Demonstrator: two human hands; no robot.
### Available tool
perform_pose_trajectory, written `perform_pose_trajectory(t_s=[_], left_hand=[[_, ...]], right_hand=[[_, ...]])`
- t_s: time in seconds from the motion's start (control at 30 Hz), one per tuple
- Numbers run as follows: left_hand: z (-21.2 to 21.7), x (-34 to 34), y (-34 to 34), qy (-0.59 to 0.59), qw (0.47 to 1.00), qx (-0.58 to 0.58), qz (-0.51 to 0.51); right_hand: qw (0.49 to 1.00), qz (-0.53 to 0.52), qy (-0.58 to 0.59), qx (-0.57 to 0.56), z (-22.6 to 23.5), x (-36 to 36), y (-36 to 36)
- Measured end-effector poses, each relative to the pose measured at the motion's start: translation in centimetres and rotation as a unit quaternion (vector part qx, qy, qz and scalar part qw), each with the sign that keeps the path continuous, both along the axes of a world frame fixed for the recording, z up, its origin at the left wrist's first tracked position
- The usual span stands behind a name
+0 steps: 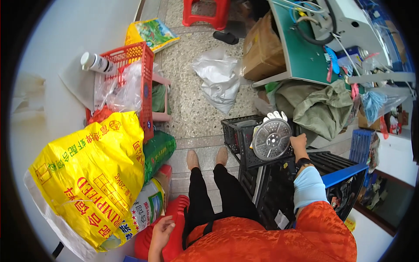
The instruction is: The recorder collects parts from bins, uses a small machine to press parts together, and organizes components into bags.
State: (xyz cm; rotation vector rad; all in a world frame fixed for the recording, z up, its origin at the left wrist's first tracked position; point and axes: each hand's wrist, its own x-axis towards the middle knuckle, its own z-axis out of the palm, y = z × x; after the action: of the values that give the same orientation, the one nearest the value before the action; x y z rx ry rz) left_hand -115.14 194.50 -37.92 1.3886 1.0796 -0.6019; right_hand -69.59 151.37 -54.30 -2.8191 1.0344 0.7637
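Note:
My right hand (299, 146) is closed at the right-hand side of a black plastic crate (238, 144), its fingers curled over the edge and partly hidden. Beside those fingers, a round grey disc (272, 139) with many holes leans on top of the crate. A white glove (276, 115) sticks up behind the disc. Lower left, my left hand (163, 229) hangs with its fingers loosely bent and apart, holding nothing. Nearest to it is a red plastic object (176, 222), partly covered by my arm.
Yellow feed sacks (94, 174) and a red basket (146, 94) line the left side. A white plastic bag (218, 78) lies on the floor ahead. A cardboard box (263, 48), green table (312, 56) and grey-green sack (321, 105) stand right. Black crates with a blue rim (345, 174) flank me.

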Motion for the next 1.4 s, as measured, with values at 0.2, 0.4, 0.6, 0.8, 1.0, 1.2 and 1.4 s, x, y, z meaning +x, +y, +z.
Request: perform_pose_trajectory(t_s=[0.2, 0.4, 0.6, 0.8, 1.0, 1.2, 1.4], left_hand=[[-9.1, 9.7, -3.4, -0.131, 0.970, -0.192, -0.068], [-17.5, 18.7, -5.6, -0.163, 0.951, -0.259, 0.052], [-11.5, 17.8, -2.0, -0.121, 0.973, -0.196, 0.032], [1.3, 19.3, 1.9, -0.146, 0.976, -0.147, 0.069], [7.0, 24.3, 6.3, -0.219, 0.950, -0.200, 0.098], [8.4, 31.8, 11.6, -0.260, 0.933, -0.242, 0.055], [10.0, 40.6, 15.9, -0.308, 0.910, -0.277, 0.023]], right_hand=[[0.980, 0.164, -0.111, 0.010, -1.0, -2.9, 1.4], [0.950, 0.292, -0.033, 0.104, 2.7, -6.0, 8.0], [0.920, 0.360, -0.041, 0.148, 11.3, -2.6, 15.5], [0.846, 0.469, -0.134, 0.214, 19.9, 3.0, 22.5], [0.804, 0.533, -0.182, 0.190, 26.9, 12.6, 31.9], [0.775, 0.557, -0.242, 0.175, 32.5, 21.0, 42.4], [0.730, 0.570, -0.303, 0.227, 36.0, 30.1, 50.4]])
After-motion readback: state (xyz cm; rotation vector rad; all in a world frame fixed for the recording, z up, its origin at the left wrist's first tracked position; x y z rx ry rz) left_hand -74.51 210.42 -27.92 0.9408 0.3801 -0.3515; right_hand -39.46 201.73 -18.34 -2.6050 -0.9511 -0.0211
